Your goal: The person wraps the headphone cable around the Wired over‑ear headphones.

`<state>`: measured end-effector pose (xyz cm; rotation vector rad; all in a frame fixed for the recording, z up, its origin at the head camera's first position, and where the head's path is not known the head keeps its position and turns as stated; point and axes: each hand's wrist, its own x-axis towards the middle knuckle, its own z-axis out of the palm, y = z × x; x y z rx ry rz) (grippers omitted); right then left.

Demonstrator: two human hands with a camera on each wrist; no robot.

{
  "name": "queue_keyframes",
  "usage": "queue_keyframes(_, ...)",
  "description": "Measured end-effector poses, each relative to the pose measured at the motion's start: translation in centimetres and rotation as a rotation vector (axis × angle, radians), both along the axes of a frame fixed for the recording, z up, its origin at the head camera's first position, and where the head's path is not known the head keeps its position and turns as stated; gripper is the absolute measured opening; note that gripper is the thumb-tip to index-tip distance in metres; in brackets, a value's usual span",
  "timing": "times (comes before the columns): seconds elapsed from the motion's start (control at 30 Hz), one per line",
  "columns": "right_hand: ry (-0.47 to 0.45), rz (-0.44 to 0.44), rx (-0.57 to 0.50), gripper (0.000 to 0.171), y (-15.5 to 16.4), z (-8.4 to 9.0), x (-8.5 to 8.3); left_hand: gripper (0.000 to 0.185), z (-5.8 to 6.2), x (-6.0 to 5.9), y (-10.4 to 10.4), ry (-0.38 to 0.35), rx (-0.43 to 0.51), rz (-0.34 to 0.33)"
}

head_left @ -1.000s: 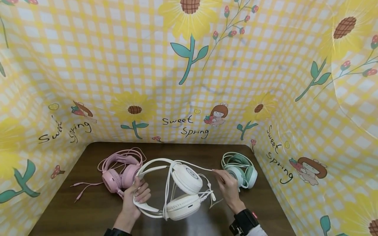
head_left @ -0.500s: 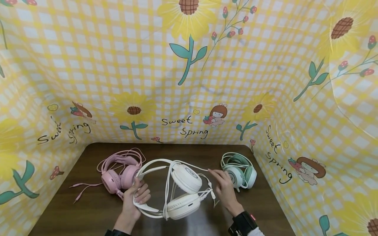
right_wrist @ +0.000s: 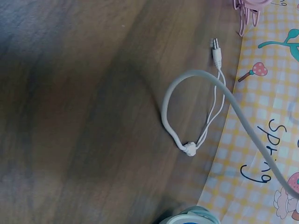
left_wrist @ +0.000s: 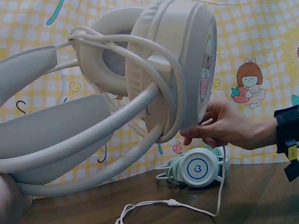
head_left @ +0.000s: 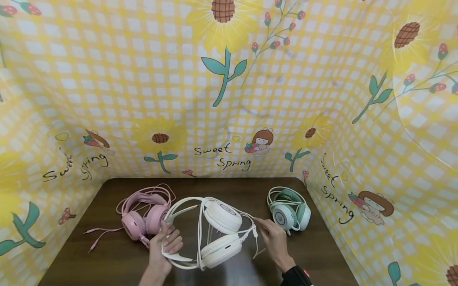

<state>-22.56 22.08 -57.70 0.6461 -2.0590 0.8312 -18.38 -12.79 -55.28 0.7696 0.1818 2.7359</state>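
Observation:
White headphones [head_left: 218,234] are lifted over the middle of the dark wooden table [head_left: 315,250]. My left hand [head_left: 168,242] grips their headband on the left side. My right hand [head_left: 261,224] pinches the white cable [head_left: 250,228] just beside the ear cups. In the left wrist view the ear cups [left_wrist: 177,74] fill the frame, and the right hand [left_wrist: 210,135] holds the cable [left_wrist: 219,177], which hangs down to the table. The right wrist view shows the cable's loose loop [right_wrist: 187,116] and its plug [right_wrist: 216,49] lying on the wood.
Pink headphones [head_left: 143,214] with a trailing pink cable lie at the left. Green headphones [head_left: 290,212] stand at the right, close to my right hand. A yellow checked sunflower backdrop [head_left: 229,99] walls in the table on three sides.
My right hand has slid left along the cable, from beside the green headphones to just next to the white ear cups. The left hand keeps its grip on the headband.

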Motion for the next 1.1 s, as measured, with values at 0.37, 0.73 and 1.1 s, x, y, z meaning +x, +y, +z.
queue_keyframes(0.37, -0.190, -0.048, 0.193, 0.062, -0.9, -1.6, 1.7, 0.058, 0.0, 0.5, -0.2, -0.129, 0.008, 0.044)
queue_keyframes(0.73, -0.164, -0.049, 0.050, 0.035, -1.4, -2.0, 2.1, 0.054, 0.7, 0.1, -0.1, -0.235, -0.020, 0.118)
queue_keyframes(1.1, -0.276, -0.008, 0.269, 0.064, -2.2, -1.8, 2.3, 0.054, 1.7, -0.7, 0.6, -0.270, -0.019, 0.160)
